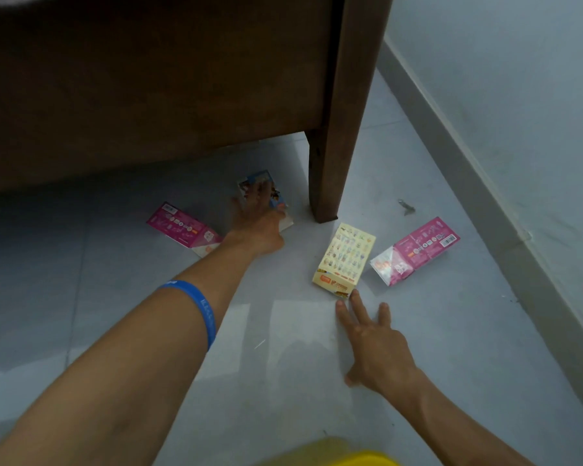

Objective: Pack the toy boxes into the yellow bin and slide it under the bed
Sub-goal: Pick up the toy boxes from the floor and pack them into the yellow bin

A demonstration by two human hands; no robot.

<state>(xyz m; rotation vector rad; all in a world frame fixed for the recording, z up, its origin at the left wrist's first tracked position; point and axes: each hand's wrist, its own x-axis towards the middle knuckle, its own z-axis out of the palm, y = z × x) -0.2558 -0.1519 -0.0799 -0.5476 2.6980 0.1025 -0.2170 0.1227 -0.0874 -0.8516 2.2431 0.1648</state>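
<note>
Floor (115,297) by bed leg (327,183): left hand (260,216) blurred over half-hidden blue box (266,183), grip unclear; right hand (374,341) spread open near cream box (345,260); yellow bin (350,457) cropped at bottom edge.

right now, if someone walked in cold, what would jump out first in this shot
Four toy boxes lie scattered on the pale floor by the bed leg: the cream box in the middle, a pink box to its right, another pink box further left. The left hand reaches over the blue box, while the right hand stretches open towards the cream one.
</note>
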